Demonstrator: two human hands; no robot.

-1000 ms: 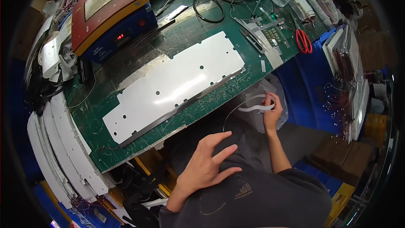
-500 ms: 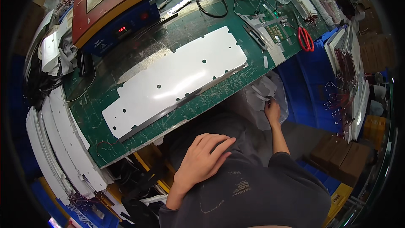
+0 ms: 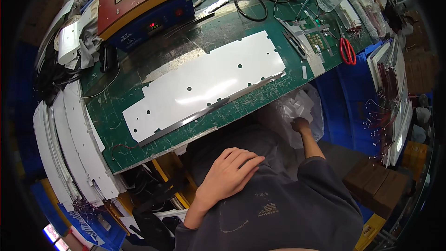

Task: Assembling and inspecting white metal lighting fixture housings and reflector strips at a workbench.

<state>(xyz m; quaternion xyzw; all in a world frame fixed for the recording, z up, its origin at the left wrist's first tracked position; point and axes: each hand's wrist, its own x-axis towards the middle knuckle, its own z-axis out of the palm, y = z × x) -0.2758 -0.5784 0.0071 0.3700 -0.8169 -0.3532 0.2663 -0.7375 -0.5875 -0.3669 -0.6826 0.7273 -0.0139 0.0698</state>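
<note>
Overlapping a clear plastic bag [image 3: 311,104] at centre right, right hand [image 3: 301,124], grip unclear, left hand [image 3: 232,172] empty, unclenched, lower centre

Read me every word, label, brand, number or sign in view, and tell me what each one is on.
Display on the red, yellow and blue machine: lit red digits, which I don't copy out.
Same machine, blue front: a white triangular sign and a white logo-like mark, not quoted either.
Dark shirt: lines of print, too small to read.
Yellow container: dark marks, too blurred to read.
</note>
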